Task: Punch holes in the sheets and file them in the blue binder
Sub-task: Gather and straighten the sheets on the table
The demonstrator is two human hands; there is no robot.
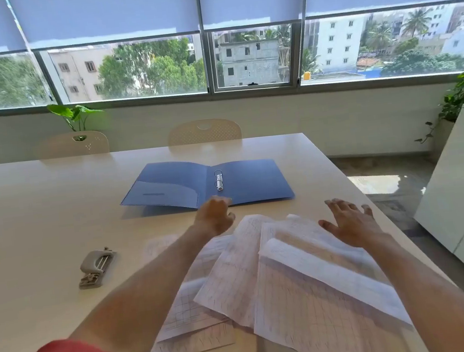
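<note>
Office meeting room, long white table (57, 211), perforated chairs (204, 132), roller blinds (110, 13)

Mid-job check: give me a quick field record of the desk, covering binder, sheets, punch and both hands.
binder: blue binder lies open flat at the far middle of the table, rings showing, no sheets filed
sheets: loose sheets in an untidy overlapping pile, near side, some with folded edges
punch: grey hole punch left of the pile, apart from it, untouched
left hand: left hand empty, near the binder's front edge
right hand: right hand open, fingers spread, over the pile's far right corner
progress: no punching visible
</note>
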